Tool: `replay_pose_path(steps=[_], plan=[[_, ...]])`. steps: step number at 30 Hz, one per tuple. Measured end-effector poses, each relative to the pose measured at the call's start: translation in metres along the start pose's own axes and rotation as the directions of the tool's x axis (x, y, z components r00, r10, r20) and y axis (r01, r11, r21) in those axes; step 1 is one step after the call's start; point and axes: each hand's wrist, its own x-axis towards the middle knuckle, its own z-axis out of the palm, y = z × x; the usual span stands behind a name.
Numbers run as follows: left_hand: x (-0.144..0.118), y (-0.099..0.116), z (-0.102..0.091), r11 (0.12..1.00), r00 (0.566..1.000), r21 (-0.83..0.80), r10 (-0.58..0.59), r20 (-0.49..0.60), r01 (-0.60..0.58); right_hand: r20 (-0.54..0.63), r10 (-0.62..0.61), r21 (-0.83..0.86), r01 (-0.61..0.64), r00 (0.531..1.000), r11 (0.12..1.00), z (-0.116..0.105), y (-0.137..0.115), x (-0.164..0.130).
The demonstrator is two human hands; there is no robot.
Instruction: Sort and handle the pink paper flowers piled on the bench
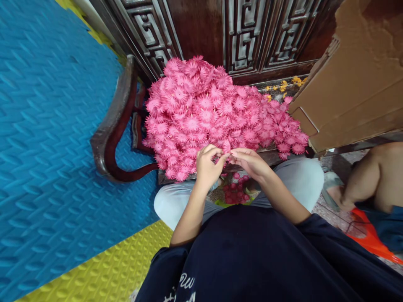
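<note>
My left hand (209, 164) and my right hand (250, 161) meet at the near edge of a big heap of pink artificial flowers (193, 121). Between the fingertips of both hands is one small pink flower (226, 146), its petals pointing up. Thumb and fingers of each hand are pinched together at its base. What exactly sits between the fingertips is too small to make out. The heap spreads over a dark wooden bench (270, 156) and thins out towards the right.
A large cardboard box (352, 79) stands at the right. Small yellow pieces (283, 86) lie behind the heap. A curved wooden armrest (110, 138) is at the left, above blue floor matting (56, 147). More pink flowers (235, 191) lie below, between my knees. Another person's leg (368, 176) is at the right.
</note>
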Motion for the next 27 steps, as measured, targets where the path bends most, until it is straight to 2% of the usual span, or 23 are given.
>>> replay_pose_path(steps=[5, 11, 13, 17, 21, 27], plan=[[0.000, 0.001, 0.000, 0.986, 0.998, -0.162, -0.024, 0.059, 0.033, 0.104, 0.102, 0.074, -0.110, 0.989, 0.991, -0.004, -0.001, -0.001], [0.001, -0.004, -0.002, 0.945, 0.988, -0.310, -0.061, 0.142, 0.103, 0.170, 0.120, 0.126, -0.143, 0.978, 0.982, -0.003, 0.001, 0.000], [0.000, -0.003, -0.003, 0.942, 0.989, -0.321, -0.059, 0.133, 0.099, 0.162, 0.112, 0.130, -0.134, 0.980, 0.982, -0.002, 0.002, 0.000], [-0.001, 0.000, -0.005, 0.950, 0.994, -0.301, -0.055, 0.094, 0.081, 0.076, 0.058, 0.094, -0.065, 0.995, 0.993, 0.002, 0.002, 0.000], [-0.001, 0.000, -0.005, 0.953, 0.997, -0.293, -0.062, 0.034, 0.069, 0.048, 0.066, 0.062, -0.069, 0.997, 0.996, 0.005, 0.001, 0.000], [-0.002, -0.010, -0.002, 0.929, 0.990, -0.345, -0.106, 0.088, 0.130, 0.038, 0.045, 0.037, -0.046, 0.998, 0.998, 0.002, 0.001, 0.002]])
